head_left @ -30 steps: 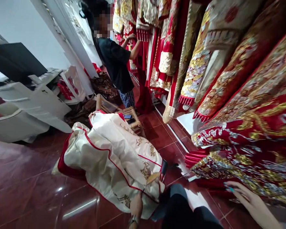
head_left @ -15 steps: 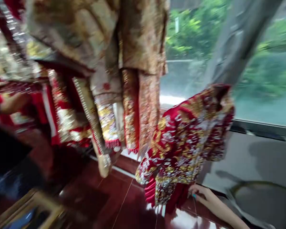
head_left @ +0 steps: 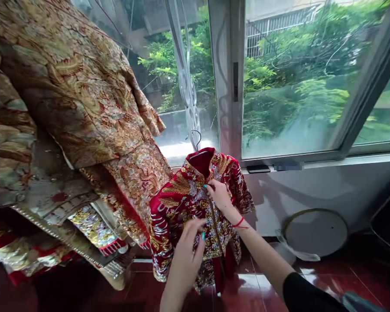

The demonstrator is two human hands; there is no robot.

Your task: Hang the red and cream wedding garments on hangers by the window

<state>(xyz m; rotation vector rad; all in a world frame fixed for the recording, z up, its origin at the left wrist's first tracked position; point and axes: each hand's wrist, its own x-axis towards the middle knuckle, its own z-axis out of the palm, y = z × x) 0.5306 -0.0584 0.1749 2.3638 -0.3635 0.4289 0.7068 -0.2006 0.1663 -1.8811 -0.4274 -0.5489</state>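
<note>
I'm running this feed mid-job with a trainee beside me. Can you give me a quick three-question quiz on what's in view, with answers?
1. Where is the bare right hand on the red jacket with gold and silver embroidery?
A) At the hem
B) At the front, by the stand-up collar
C) At a sleeve cuff
2. True or false: the thin red string bracelet is on the left wrist.
3. Fill in: a flat, black rectangular object lies on the ______ below the metal-framed glass window.

Key: 1. B. 2. False; it is on the right wrist. 3. Sill.
</note>
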